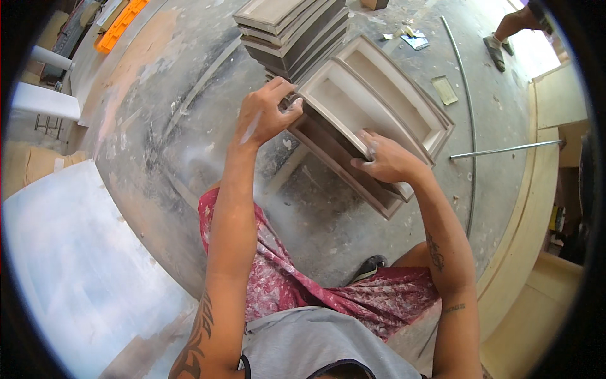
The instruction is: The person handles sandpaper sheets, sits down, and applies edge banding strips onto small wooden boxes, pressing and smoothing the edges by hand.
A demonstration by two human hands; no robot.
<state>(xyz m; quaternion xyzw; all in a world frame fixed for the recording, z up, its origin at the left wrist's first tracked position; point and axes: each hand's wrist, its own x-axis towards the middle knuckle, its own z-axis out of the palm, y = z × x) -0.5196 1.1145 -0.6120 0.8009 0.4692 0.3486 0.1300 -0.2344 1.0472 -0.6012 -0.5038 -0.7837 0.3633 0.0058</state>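
A pale, shallow framed panel (341,101), like a cabinet door front, is tilted up in front of me. At its left corner my left hand (268,112) is closed, with thumb and fingers bent around the edge. My right hand (390,159) grips its long near edge, fingers over the recessed face and thumb on the near side. White dust marks both hands. Behind it leans a similar framed panel (404,88), partly covered. Below, a darker brown frame (353,183) shows, its upper part hidden by the panel I hold.
A stack of similar panels (290,31) stands just beyond my left hand. A long metal tube (464,88) and a shorter rod (505,150) lie at the right. A white-blue board (95,265) is at lower left. Another person's sandaled foot (495,54) appears far right.
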